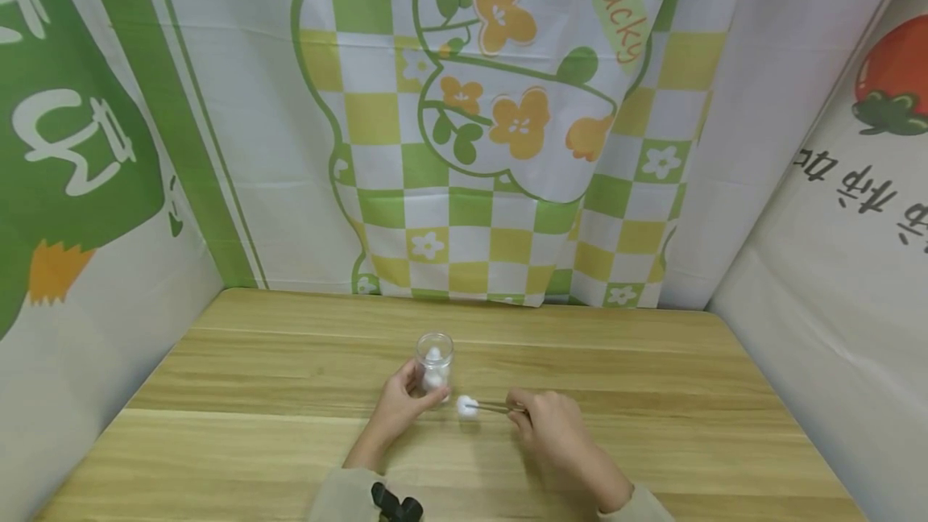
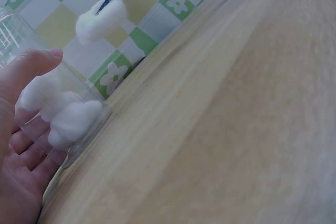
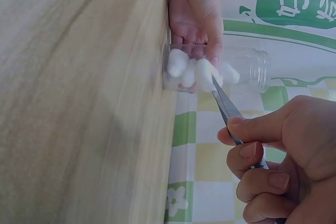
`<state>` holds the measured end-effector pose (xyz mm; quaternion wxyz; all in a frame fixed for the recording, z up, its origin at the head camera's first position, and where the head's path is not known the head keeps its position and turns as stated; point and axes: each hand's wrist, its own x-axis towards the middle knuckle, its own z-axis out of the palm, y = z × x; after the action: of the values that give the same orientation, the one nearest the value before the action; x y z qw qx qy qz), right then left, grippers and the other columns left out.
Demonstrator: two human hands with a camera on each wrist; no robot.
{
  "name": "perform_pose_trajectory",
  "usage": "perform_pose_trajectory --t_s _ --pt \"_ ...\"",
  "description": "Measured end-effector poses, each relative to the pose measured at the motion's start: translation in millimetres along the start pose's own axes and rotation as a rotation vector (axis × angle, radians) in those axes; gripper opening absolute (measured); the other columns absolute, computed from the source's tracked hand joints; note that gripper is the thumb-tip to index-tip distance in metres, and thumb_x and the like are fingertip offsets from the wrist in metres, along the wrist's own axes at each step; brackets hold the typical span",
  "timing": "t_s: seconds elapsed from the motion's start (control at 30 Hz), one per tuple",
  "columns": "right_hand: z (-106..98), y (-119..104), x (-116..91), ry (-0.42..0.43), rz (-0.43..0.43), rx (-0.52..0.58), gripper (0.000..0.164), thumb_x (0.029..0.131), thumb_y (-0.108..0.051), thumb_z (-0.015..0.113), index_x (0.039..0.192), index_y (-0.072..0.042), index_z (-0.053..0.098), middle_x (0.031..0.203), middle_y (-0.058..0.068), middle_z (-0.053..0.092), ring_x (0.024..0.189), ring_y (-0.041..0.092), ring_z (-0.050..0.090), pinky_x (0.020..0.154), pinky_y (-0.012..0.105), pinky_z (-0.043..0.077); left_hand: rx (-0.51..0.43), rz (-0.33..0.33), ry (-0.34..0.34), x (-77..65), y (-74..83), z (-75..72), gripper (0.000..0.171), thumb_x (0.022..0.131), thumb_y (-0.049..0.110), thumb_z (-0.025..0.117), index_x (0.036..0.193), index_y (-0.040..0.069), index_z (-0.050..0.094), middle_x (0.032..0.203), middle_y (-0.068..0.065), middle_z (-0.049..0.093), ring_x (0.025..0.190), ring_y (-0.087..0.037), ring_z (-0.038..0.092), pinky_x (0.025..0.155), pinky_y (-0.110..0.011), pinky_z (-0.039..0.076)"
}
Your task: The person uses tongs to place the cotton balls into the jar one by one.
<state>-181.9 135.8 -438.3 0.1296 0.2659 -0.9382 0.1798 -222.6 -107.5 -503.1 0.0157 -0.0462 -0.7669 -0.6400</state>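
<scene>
A clear jar (image 1: pixel 436 366) stands upright on the table with several white cotton balls (image 2: pixel 73 121) inside. My left hand (image 1: pixel 401 408) holds the jar from its left side, thumb across the near face and fingers behind it. My right hand (image 1: pixel 554 425) pinches metal tweezers (image 3: pixel 226 103) between thumb and fingers. The tweezers' tips grip one cotton ball (image 1: pixel 466 407), held above the table just right of the jar. In the left wrist view that cotton ball hangs apart from the jar wall. The jar's mouth is uncovered.
The wooden table (image 1: pixel 304 353) reaches back to a green and yellow checked curtain (image 1: pixel 471 240). Printed cloth hangs at the left (image 1: pixel 181 280) and right (image 1: pixel 819 280) sides. A small black object (image 1: pixel 396 503) sits at the left sleeve.
</scene>
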Motion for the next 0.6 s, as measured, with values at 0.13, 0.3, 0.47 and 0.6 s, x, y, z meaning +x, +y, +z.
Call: perform_pose_trajectory --t_s 0.13,0.3,0.47,0.6 --pt "-1.7 -0.5 0.3 0.015 -0.005 -0.008 0.004 0.084 -0.014 0.071 0.084 -0.012 0.068 0.064 -0.004 0.066 0.052 -0.005 0.037 0.044 0.010 0.029 -0.004 -0.003 -0.001 -0.1 0.0 0.1 0.055 0.081 0.015 0.077 0.129 0.002 0.054 0.129 -0.020 0.062 0.122 -0.033 0.059 0.106 -0.045 0.050" --pt "-3.6 -1.3 1.4 0.035 0.003 -0.027 0.005 0.083 -0.016 0.071 0.083 -0.015 0.067 0.064 -0.005 0.066 0.052 -0.004 0.038 0.044 0.012 0.028 -0.009 -0.003 0.003 0.2 -0.1 0.5 0.054 0.081 0.014 0.077 0.128 0.001 0.054 0.128 -0.020 0.062 0.121 -0.033 0.059 0.106 -0.045 0.050" --pt "-7.2 -2.7 2.6 0.039 0.027 -0.039 0.006 0.083 -0.016 0.072 0.084 -0.017 0.067 0.064 -0.005 0.067 0.052 -0.002 0.042 0.043 0.014 0.027 -0.007 -0.001 0.006 0.3 -0.1 0.9 0.053 0.080 0.013 0.077 0.127 0.001 0.055 0.127 -0.020 0.063 0.120 -0.033 0.060 0.105 -0.044 0.050" --pt "-10.9 -4.0 4.1 0.047 0.034 -0.034 0.006 0.083 -0.016 0.072 0.085 -0.017 0.067 0.066 -0.003 0.070 0.051 -0.002 0.046 0.042 0.012 0.027 -0.013 0.002 0.007 0.2 -0.4 0.9 0.053 0.080 0.013 0.077 0.127 0.000 0.055 0.126 -0.021 0.063 0.120 -0.033 0.060 0.105 -0.044 0.051"
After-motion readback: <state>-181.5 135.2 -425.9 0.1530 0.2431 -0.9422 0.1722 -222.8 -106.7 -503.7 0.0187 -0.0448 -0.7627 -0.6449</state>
